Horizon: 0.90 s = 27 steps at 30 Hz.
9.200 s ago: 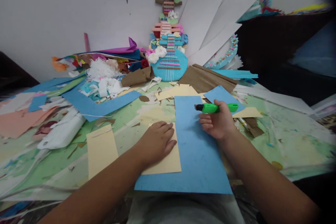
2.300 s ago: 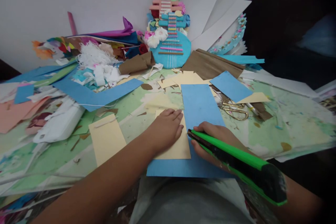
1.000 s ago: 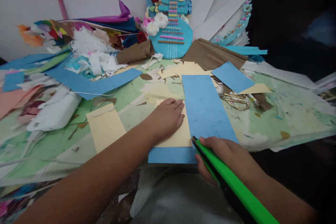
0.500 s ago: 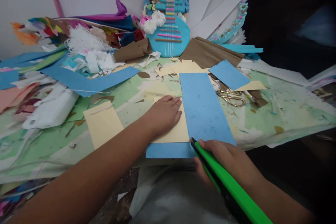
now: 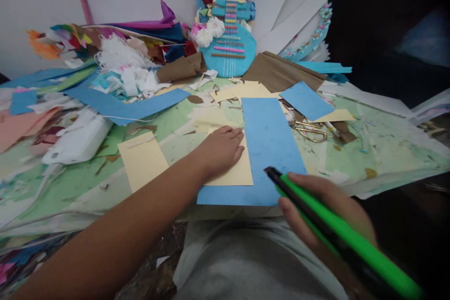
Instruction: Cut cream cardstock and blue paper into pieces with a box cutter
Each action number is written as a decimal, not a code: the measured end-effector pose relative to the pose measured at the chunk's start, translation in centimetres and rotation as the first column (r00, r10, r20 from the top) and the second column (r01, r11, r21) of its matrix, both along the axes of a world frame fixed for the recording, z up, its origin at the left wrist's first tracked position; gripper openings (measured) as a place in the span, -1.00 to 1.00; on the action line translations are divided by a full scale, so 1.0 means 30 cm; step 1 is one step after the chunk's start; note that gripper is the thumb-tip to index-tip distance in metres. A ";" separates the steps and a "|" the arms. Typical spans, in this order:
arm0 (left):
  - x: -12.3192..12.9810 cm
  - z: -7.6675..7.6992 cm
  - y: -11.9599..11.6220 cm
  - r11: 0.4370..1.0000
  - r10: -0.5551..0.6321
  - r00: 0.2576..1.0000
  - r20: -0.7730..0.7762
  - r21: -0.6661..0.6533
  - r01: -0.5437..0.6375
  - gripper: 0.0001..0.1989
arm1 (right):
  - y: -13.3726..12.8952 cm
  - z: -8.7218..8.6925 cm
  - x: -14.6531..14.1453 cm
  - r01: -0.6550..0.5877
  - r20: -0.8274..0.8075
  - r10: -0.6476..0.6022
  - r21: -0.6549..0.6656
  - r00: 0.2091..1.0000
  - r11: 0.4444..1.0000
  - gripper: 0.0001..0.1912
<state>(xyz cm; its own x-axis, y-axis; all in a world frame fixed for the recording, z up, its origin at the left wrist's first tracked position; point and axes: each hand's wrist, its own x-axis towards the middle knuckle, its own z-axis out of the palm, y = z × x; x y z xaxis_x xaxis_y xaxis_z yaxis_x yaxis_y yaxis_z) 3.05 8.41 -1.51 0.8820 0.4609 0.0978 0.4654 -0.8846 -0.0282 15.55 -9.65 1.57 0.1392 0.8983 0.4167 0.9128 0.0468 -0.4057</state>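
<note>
My left hand (image 5: 223,151) lies flat on a cream paper sheet (image 5: 246,174), its fingers stretched out and pressing down. Under that sheet is blue paper (image 5: 228,197), showing along the front edge. A tall blue sheet (image 5: 269,136) extends to the right of the cream one. My right hand (image 5: 326,204) is closed around a long green-and-black tool (image 5: 337,225), whose exact kind I cannot make out. Its dark tip points forward over the blue sheet, apart from the cream sheet's corner. Another cream piece (image 5: 144,159) rests left of my left forearm.
Gold-handled scissors (image 5: 311,131) lie to the right beside a smaller blue piece (image 5: 307,101). A white corded device (image 5: 79,138) sits on the left. Behind stand a blue paper guitar (image 5: 230,51), brown paper (image 5: 281,71) and heaped paper scraps. The table edge (image 5: 397,183) is near my body.
My right hand has drawn the green-and-black tool away from the cream sheet's lower right corner, to the right. My left hand stays on the cream sheet. The view has shifted slightly.
</note>
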 end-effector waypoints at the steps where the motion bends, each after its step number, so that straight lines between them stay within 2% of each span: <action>1: -0.002 -0.001 0.001 1.000 -0.001 1.000 0.015 0.001 0.001 -0.55 | 0.006 0.015 0.017 0.063 -0.037 -0.061 0.075 0.997 0.995 -0.75; 2: -0.005 0.001 0.001 1.000 -0.004 0.999 0.032 0.006 0.004 -0.56 | 0.020 0.026 0.040 0.065 -0.066 -0.056 0.137 0.996 0.988 -0.72; 3: -0.007 0.005 0.000 1.000 -0.009 0.999 0.047 0.014 0.008 -0.58 | 0.044 0.032 0.069 0.009 -0.089 0.005 0.150 0.996 0.989 -0.69; 5: -0.011 0.024 -0.006 0.999 -0.014 0.998 0.061 0.039 0.011 -0.64 | 0.121 0.030 0.140 -0.120 -0.145 0.134 0.100 0.980 0.988 -0.71; 7: -0.017 0.052 -0.020 0.998 -0.009 0.999 0.035 0.057 0.007 -0.67 | 0.228 0.020 0.214 -0.265 -0.193 0.269 0.049 0.943 0.963 -0.74; 10: -0.040 0.091 -0.063 0.999 0.026 0.998 -0.053 0.037 -0.024 -0.70 | 0.407 0.013 0.289 -0.328 -0.163 0.313 -0.073 0.935 0.942 -0.70; 12: -0.072 0.101 -0.110 0.998 0.064 0.993 -0.103 0.008 -0.064 -0.73 | 0.512 0.017 0.303 -0.375 -0.116 0.364 -0.102 0.924 0.921 -0.64; 14: -0.117 0.095 -0.170 0.993 0.118 0.985 -0.128 -0.009 -0.120 -0.66 | 0.595 0.020 0.295 -0.431 -0.085 0.423 -0.144 0.902 0.891 -0.58; 16: -0.170 0.074 -0.234 0.983 0.178 0.976 -0.125 -0.011 -0.181 -0.42 | 0.653 0.017 0.275 -0.482 -0.063 0.480 -0.195 0.875 0.854 -0.57; 18: -0.222 0.043 -0.291 0.981 0.192 0.975 -0.109 0.011 -0.191 -0.24 | 0.685 0.012 0.254 -0.540 -0.042 0.548 -0.239 0.836 0.807 -0.58; 19: -0.246 0.026 -0.314 0.980 0.200 0.975 -0.096 0.033 -0.198 -0.27 | 0.692 0.009 0.246 -0.572 -0.031 0.585 -0.257 0.810 0.779 -0.58; 22: -0.303 -0.021 -0.359 0.965 0.217 0.976 0.005 0.149 -0.215 -0.63 | 0.682 0.007 0.233 -0.646 0.004 0.672 -0.274 0.740 0.713 -0.62; 25: -0.338 -0.034 -0.359 0.932 0.221 0.968 0.121 0.267 -0.246 -0.66 | 0.656 0.017 0.235 -0.645 0.016 0.682 -0.309 0.731 0.699 -0.67; 27: -0.356 -0.013 -0.326 0.900 0.239 0.958 0.158 0.336 -0.280 -0.65 | 0.647 0.026 0.239 -0.616 0.015 0.660 -0.341 0.751 0.710 -0.70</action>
